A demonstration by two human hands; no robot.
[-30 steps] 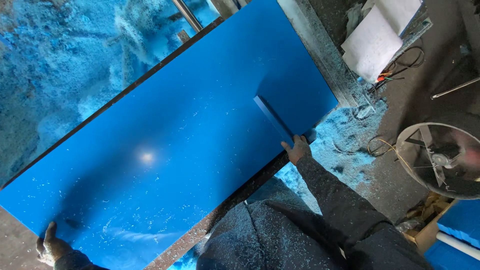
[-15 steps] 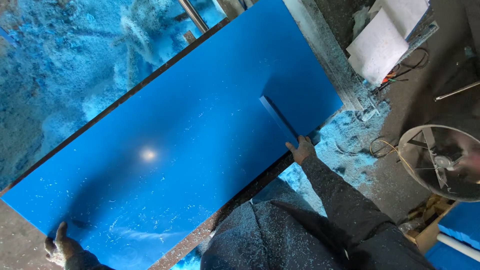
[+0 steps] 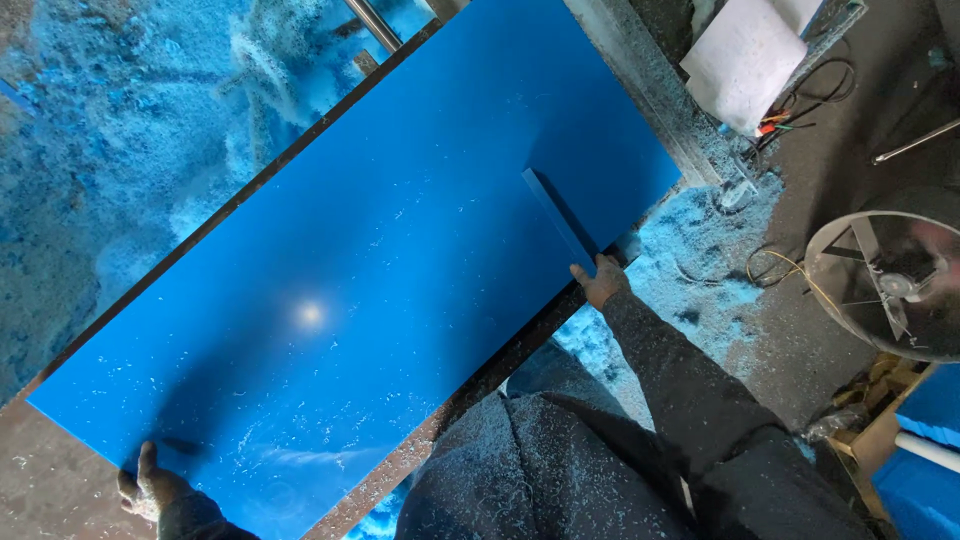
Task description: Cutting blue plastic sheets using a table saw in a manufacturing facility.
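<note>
A large glossy blue panel (image 3: 380, 240) lies slanted across a dusty workbench, speckled with pale shavings. My left hand (image 3: 148, 490) grips the panel's near left corner at the bottom of the view. My right hand (image 3: 600, 282) holds the near long edge further right, fingers curled on it. Just beyond that hand a narrow blue strip (image 3: 560, 220) stands on the panel's surface, casting a shadow. My dark, dust-covered sleeves and trousers fill the lower middle.
Blue sawdust (image 3: 110, 150) is heaped past the panel's far edge and on the floor (image 3: 690, 270) to the right. A white sheet (image 3: 745, 60) and cables lie top right. A round wire-guarded fan (image 3: 890, 285) stands right; blue blocks (image 3: 925, 470) sit bottom right.
The panel has shifted slightly toward upper right in view. My left hand slid along the bottom corner, and my right hand stayed on the near edge beside the strip.
</note>
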